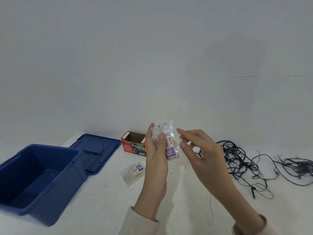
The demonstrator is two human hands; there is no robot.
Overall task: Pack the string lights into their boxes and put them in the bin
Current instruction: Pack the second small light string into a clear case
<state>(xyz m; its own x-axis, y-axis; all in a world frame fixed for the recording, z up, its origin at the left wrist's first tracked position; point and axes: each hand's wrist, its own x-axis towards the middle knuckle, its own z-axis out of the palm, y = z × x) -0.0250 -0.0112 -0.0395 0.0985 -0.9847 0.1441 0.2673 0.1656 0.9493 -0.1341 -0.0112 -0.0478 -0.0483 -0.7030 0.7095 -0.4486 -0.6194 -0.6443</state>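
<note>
My left hand [156,155] holds up a small clear plastic bag [169,141] with a printed label, thumb across its front and fingers behind. My right hand [199,150] pinches the bag's right edge with curled fingertips. Behind the bag an open red LED string-lights box [133,144] lies on the white table [101,200]. A tangle of dark string lights [240,158] spreads to the right, with a second bundle [298,165] at the far right. The open blue bin [39,177] stands at the left.
The bin's blue lid [96,150] lies flat behind the bin. A second small clear bag with a label [133,173] rests on the table left of my left hand. A plain wall runs along the table's back edge.
</note>
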